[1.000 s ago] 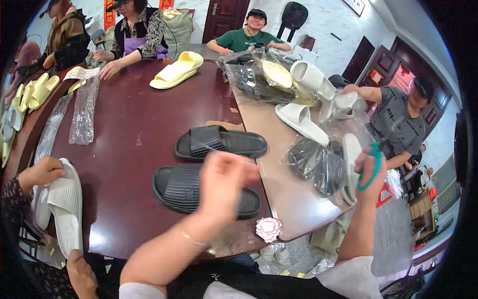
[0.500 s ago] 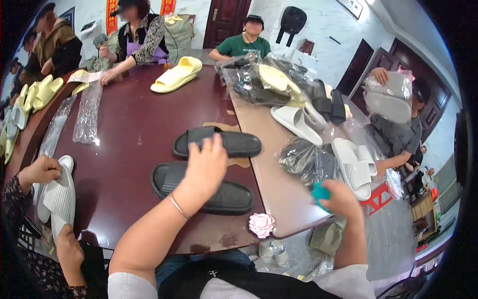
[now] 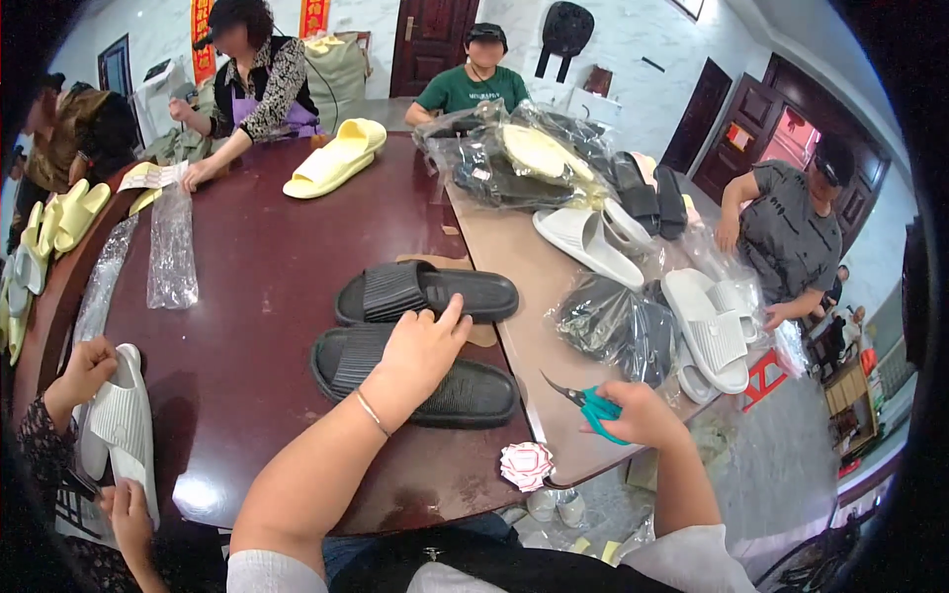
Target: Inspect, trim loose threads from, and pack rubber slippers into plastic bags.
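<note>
Two black slide slippers lie side by side on the dark red table, toes pointing left. My left hand (image 3: 423, 348) reaches over the near slipper (image 3: 473, 393), its index finger stretched out onto the footbed of the far slipper (image 3: 395, 287). The other fingers bend loosely, with nothing held in them. At the right, my right hand (image 3: 645, 415) is closed around small scissors (image 3: 598, 410) with teal handles. Their dark curved blades point left, above the tan part of the table. A pink-and-white paper rosette (image 3: 526, 465) sits by the table's near edge.
Bagged black slippers (image 3: 618, 326) and pale grey slippers (image 3: 706, 331) lie right of the scissors. Farther back are a bagged heap (image 3: 514, 158) and a yellow pair (image 3: 336, 158). At left, another person's hands hold a grey slipper (image 3: 127, 420). Other people stand around the table.
My left hand has shifted right, its index finger now on the far slipper. My right hand has moved left, bringing the scissor blades into sight. The person at right has lowered the bagged slippers.
</note>
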A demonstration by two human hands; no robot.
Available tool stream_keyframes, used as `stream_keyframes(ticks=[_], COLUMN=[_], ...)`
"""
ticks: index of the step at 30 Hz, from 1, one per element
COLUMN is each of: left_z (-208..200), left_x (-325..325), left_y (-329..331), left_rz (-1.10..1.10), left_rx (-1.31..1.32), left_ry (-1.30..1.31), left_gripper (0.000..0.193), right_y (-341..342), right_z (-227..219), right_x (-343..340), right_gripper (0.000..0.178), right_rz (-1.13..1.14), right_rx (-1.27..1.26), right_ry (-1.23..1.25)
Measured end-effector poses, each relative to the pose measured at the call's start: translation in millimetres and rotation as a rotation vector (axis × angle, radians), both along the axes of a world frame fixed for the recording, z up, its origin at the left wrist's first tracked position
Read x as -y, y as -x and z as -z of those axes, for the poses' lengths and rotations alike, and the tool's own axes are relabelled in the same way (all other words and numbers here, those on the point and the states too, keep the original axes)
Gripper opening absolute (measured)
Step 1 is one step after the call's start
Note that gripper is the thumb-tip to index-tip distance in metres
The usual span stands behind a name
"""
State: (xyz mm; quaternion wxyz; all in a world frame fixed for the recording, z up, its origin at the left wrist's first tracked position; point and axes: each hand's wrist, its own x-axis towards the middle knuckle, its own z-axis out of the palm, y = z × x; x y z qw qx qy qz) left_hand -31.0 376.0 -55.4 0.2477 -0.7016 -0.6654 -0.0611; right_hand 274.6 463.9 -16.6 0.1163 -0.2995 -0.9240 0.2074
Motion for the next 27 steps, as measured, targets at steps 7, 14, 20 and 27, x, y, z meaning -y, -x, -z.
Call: stream_keyframes(ticks=[7, 14, 20, 27], left_z=[-1, -14, -33, -12], left_x=[9, 72, 130, 168], left_y=[45, 59, 45, 28], left_rz=[-0.12, 0.078, 0.214, -0.275], left_rx=[-0.094, -0.074, 0.051, 0.687], left_ry=[0.209, 0.119, -0.181, -0.054], left_gripper=[0.012, 0.007, 0.013, 0.026], right_y=[-7, -5, 9, 23], right_z=[2, 23, 31, 68], right_x=[-2, -8, -7, -19], right_gripper=[0.034, 0.033, 0.03, 0.033], right_rz=[0.124, 0.153, 0.147, 0.213], right_rx=[-0.002, -0.051, 0.038, -0.206], right_ry=[0.157, 0.21, 0.172, 0.427])
